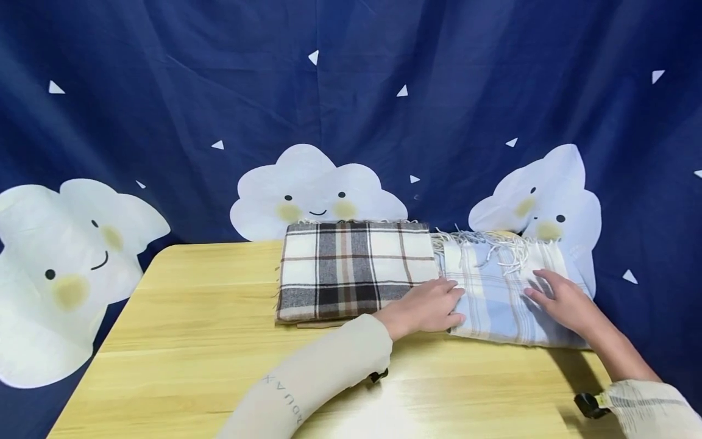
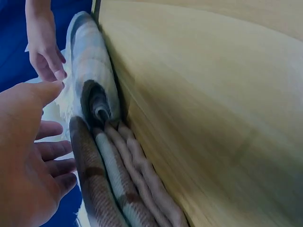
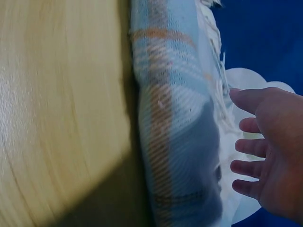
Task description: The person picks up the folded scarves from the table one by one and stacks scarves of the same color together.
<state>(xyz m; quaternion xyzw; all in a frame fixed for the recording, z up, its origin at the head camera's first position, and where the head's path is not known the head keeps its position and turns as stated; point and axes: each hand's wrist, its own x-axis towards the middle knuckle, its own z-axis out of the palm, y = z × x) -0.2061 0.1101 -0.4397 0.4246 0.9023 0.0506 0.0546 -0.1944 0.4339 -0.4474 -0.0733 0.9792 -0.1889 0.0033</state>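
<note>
A folded light-blue and white plaid scarf (image 1: 488, 299) with pale fringe lies on the right of the table. Beside it on the left is a folded black, white and brown plaid scarf (image 1: 345, 262); their sides meet. My left hand (image 1: 430, 305) is over the spot where the two scarves meet, fingers spread toward the blue one. Above the blue scarf's right part, my right hand (image 1: 565, 302) hovers with fingers loosely extended. In the right wrist view its fingers (image 3: 251, 147) stand apart from the cloth. The left wrist view shows the layered fold edges of the dark scarf (image 2: 128, 189).
The light wooden table (image 1: 208, 317) reaches in front of both scarves and to their left. Behind it hangs a dark blue curtain (image 1: 351, 85) printed with smiling clouds and small white triangles. Black wrist devices (image 1: 592, 404) sit under the cuffs.
</note>
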